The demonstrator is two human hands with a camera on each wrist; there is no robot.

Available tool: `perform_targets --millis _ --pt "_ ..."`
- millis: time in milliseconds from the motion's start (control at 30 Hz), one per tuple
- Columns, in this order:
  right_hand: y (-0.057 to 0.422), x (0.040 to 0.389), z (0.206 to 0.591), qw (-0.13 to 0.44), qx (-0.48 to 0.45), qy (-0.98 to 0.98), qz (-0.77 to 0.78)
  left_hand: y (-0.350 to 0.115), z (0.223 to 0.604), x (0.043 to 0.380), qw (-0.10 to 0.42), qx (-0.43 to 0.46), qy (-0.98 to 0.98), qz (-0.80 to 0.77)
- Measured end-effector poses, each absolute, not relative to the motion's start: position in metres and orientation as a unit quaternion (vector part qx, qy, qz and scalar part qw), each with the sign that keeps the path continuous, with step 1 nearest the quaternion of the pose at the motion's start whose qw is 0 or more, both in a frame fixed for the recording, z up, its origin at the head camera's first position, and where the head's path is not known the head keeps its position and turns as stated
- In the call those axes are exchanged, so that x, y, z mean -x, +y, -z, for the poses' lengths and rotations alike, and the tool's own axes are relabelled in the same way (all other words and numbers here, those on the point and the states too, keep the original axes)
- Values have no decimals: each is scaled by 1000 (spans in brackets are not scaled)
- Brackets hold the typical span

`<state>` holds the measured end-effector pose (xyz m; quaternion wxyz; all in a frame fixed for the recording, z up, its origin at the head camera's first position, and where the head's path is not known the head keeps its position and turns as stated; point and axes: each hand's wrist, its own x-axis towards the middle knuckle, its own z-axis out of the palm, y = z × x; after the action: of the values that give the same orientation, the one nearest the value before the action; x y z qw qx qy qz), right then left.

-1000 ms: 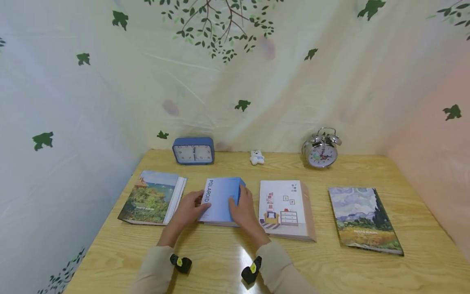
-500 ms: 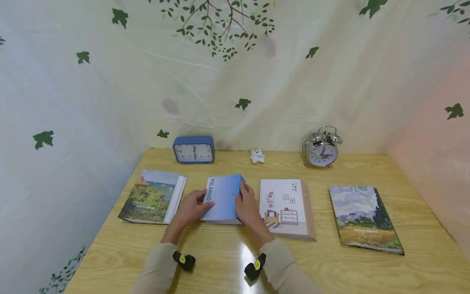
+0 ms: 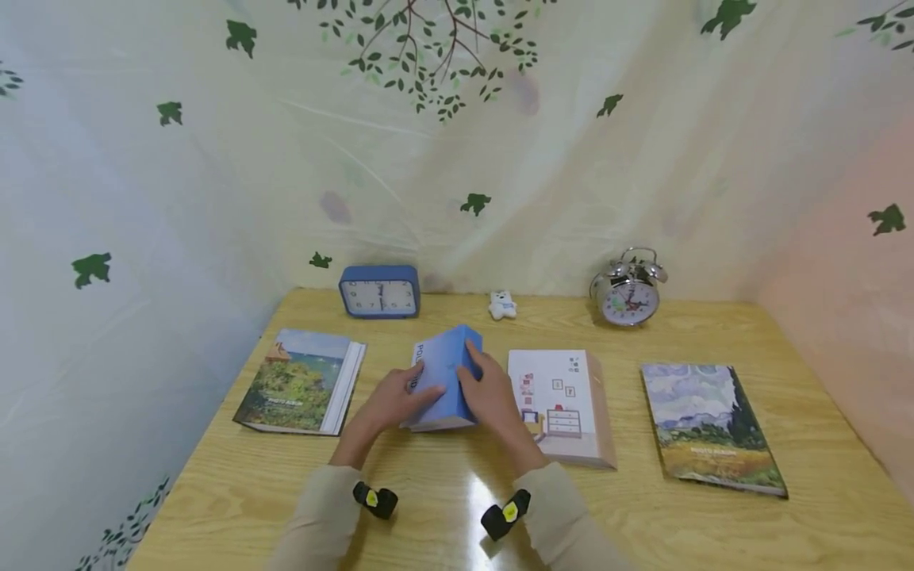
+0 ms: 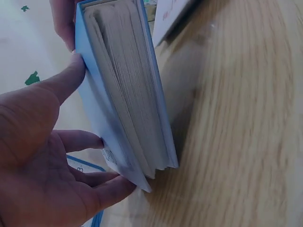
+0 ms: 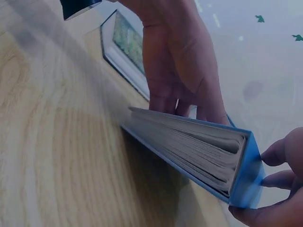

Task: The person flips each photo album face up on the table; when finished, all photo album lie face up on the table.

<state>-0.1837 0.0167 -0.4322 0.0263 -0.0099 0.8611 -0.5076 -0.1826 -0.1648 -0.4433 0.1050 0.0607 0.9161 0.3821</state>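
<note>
A thick blue photo album (image 3: 446,373) with "POLAROID" lettering is held tilted above the wooden table between both hands. My left hand (image 3: 400,396) grips its left side, thumb on the cover and fingertips at the cover's free edge. At that edge the cover stands slightly apart from the pages (image 4: 125,71). My right hand (image 3: 493,396) holds the spine (image 5: 248,175) side, with fingertips against the spine and one finger at its lower corner. The left hand hides part of the lettering.
A landscape photo album (image 3: 296,381) lies to the left. On the right lie a white album with a furniture drawing (image 3: 550,396) and another landscape album (image 3: 707,420). A blue clock (image 3: 381,293), a small white bear figure (image 3: 502,305) and a silver alarm clock (image 3: 630,297) stand at the back.
The blue album has gone from lying nearly flat to tilted, showing more of its spine, and has shifted slightly right and away. Both hands moved with it; the right has slid onto the spine.
</note>
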Motion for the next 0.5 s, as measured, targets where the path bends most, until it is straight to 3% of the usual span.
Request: perform_targets --millis 500 --pt "30 179 419 14 -31 800 599 -149 438 182 160 -47 880 -445"
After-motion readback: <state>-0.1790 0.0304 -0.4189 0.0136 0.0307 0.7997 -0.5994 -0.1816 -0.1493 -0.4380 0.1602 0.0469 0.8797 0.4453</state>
